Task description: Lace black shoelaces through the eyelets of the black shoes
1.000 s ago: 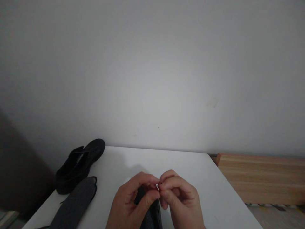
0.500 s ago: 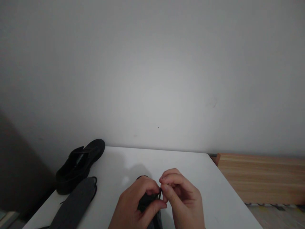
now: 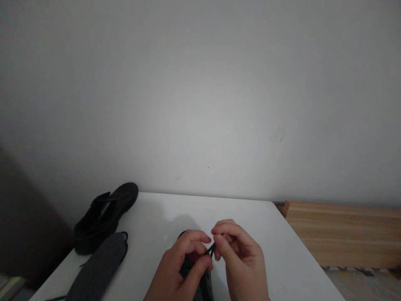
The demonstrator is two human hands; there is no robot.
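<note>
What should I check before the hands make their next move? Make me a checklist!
1. Right hand pinching the black cord: ok, thumb and fingertips meet on it.
2. Left hand gripping the cord: cannot tell; the cord reaches its fingers, but they hide the grip.
3. Just one strand between the hands: not ok, two show, meeting at the right fingertips.
4. Dark item beneath the hands fully in view: not ok, the hands and picture edge hide much of it.
5. Black shoe apart from the hands: ok, it's at the far left.
6. Grey sole-shaped piece apart from the hands: ok.
</note>
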